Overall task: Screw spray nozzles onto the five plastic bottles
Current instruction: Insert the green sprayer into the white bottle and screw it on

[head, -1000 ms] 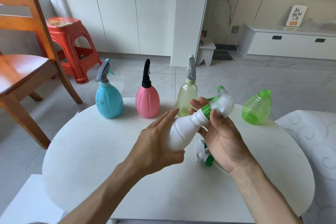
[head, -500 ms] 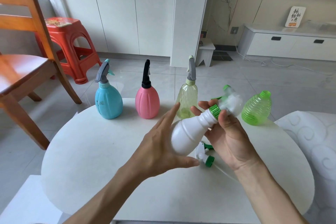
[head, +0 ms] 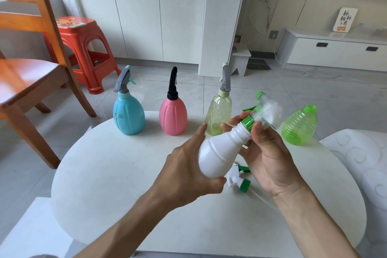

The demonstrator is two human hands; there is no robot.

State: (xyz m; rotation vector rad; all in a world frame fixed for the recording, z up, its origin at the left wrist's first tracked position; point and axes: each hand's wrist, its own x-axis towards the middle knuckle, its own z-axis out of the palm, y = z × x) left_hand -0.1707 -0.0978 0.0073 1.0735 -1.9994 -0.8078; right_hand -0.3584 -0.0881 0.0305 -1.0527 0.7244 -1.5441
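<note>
White bottle (head: pixel 219 154) held tilted in mid-air above the surface (head: pixel 109 174), neck up and to the right, probably so the collar can be turned freely. Green-collared nozzle (head: pixel 261 113) seated on that neck, blurred. Right hand (head: pixel 270 157) under the neck, thumb and fingertips pinched on the green collar, wrist cocked as if for a twist. Left hand (head: pixel 186 174) cradling the body, thumb curled under the base, index finger stretched along the side: a clamped grip, likely to stop the bottle spinning. Just below, spare nozzle (head: pixel 238 180) lying loose. Beyond, green ribbed bottle (head: pixel 299 126) uncapped; blue bottle (head: pixel 128 115), pink bottle (head: pixel 173 115) and yellowish bottle (head: pixel 218 115) upright, already fitted.
</note>
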